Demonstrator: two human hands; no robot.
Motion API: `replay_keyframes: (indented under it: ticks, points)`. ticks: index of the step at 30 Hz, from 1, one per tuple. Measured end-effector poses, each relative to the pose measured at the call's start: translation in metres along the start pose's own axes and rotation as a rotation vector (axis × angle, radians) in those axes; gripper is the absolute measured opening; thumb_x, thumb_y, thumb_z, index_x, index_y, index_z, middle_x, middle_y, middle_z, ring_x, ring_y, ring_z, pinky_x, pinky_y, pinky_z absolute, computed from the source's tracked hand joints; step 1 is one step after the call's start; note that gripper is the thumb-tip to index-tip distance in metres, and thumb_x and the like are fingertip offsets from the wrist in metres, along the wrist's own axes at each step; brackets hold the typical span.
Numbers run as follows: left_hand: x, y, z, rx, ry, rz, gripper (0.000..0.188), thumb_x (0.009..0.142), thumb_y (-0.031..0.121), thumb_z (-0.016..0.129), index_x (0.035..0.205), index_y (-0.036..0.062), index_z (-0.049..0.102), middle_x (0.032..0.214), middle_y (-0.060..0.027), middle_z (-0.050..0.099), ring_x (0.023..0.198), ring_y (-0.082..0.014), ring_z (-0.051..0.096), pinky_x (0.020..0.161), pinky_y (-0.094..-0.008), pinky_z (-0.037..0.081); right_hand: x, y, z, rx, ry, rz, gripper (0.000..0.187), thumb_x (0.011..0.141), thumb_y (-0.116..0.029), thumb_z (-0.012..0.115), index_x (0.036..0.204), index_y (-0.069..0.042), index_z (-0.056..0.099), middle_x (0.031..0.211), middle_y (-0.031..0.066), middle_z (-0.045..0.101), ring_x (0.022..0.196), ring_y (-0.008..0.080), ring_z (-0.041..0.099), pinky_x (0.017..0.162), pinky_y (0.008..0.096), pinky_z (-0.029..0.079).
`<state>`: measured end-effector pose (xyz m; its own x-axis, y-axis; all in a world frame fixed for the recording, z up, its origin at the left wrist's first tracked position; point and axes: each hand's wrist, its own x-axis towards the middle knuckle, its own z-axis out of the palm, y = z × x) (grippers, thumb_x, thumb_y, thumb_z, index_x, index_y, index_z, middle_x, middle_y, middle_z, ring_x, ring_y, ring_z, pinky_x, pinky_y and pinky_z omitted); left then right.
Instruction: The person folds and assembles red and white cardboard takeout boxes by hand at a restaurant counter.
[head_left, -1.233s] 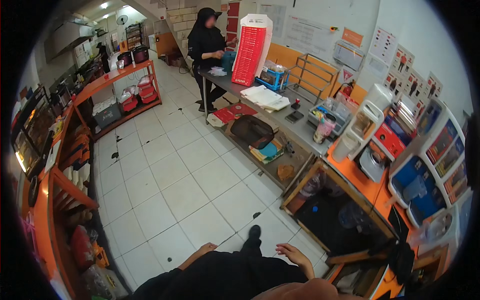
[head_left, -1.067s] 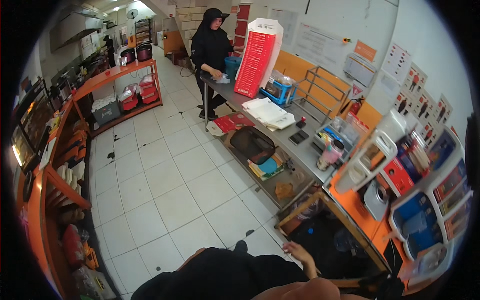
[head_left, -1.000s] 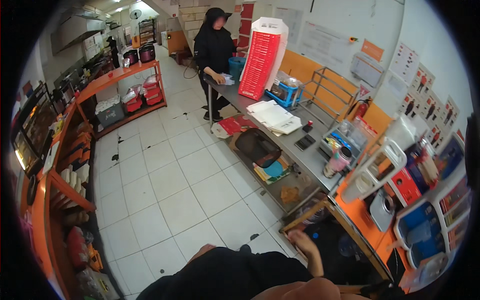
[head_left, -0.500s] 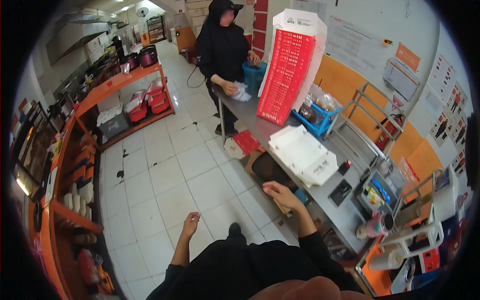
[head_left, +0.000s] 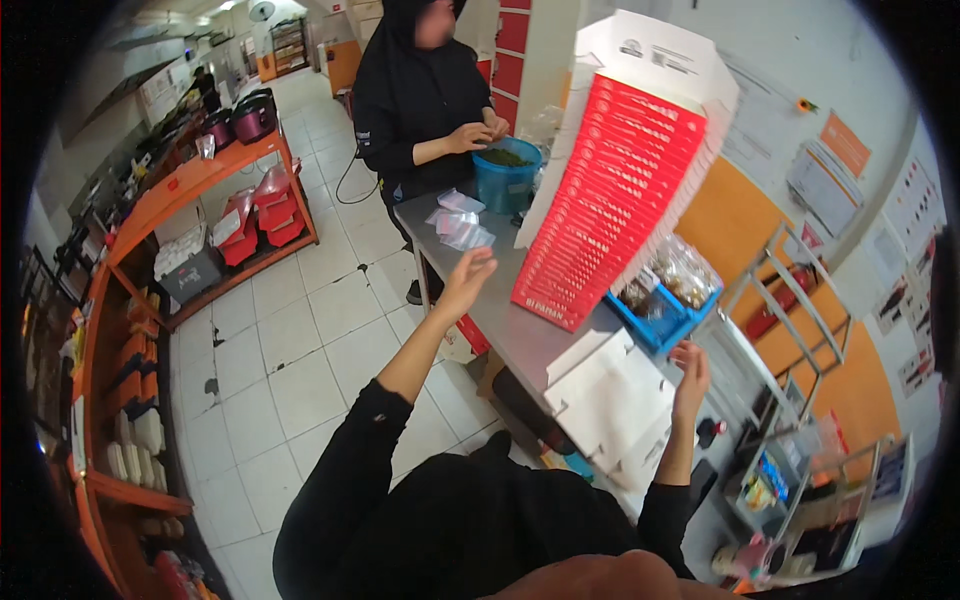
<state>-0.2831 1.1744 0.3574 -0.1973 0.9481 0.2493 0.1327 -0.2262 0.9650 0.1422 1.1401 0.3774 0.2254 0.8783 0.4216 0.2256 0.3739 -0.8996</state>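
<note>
My left hand (head_left: 468, 282) reaches over the near-left edge of the metal table, its fingers stretched out and holding nothing. Just beyond its fingertips lie several small clear plastic bags (head_left: 460, 225). A tall stack of red and white folded cartons (head_left: 610, 200) leans upright on the table between my hands. On the right, my right hand (head_left: 690, 378) hangs open over the table, fingers loosely bent and apart. Beside it rests a flat unfolded white carton (head_left: 612, 400); whether the hand touches it I cannot tell. Behind it stands a blue plastic basket (head_left: 655, 325) with bagged items.
Across the table a person in black (head_left: 425, 110) has both hands at a blue bucket (head_left: 508, 180) of green stuff. A steel rack (head_left: 800, 310) stands to the right, near a grey tray (head_left: 755, 485) and a pink-topped jar (head_left: 745, 560). Orange shelving (head_left: 125, 490) runs along the left.
I am closer to the table. Both my hands have risen and reached forward, the left to the table edge. The other person has let go of the plastic bags, now on the table.
</note>
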Motion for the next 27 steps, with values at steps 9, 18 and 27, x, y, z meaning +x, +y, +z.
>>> replay_keyframes:
  ticks: [9, 18, 27]
  points:
    - [0.160, 0.005, 0.018, -0.171, 0.054, 0.243, 0.038, 0.095, 0.029, 0.055, 0.125, 0.0058, 0.050, 0.124, -0.0056, 0.054, 0.113, -0.0162, 0.051, 0.099, -0.0321, 0.036, 0.172, 0.008, 0.041, 0.130, 0.504, -0.290, 0.034, 0.100, -0.028, 0.041, 0.095, 0.000, 0.059, 0.081, 0.0063, 0.056, 0.079, 0.0151, 0.055, 0.076, 0.0296, 0.046]
    - [0.317, 0.050, 0.036, -0.294, -0.115, 0.277, 0.053, 0.099, 0.049, 0.036, 0.129, 0.0069, 0.048, 0.131, -0.0092, 0.053, 0.118, -0.0169, 0.050, 0.100, -0.0332, 0.034, 0.259, -0.033, 0.023, 0.183, 0.907, -0.691, 0.044, 0.097, -0.036, 0.034, 0.096, 0.001, 0.059, 0.083, 0.0097, 0.059, 0.078, 0.0189, 0.056, 0.076, 0.0328, 0.046]
    - [0.360, 0.080, 0.103, -0.446, -0.538, 0.136, 0.078, 0.091, 0.060, 0.046, 0.133, -0.0054, 0.044, 0.133, -0.0131, 0.048, 0.126, -0.0195, 0.040, 0.106, -0.0338, 0.029, 0.314, -0.073, 0.039, 0.077, 1.140, -0.926, 0.044, 0.095, -0.037, 0.034, 0.083, -0.001, 0.057, 0.077, 0.0100, 0.058, 0.072, 0.0207, 0.055, 0.071, 0.0327, 0.044]
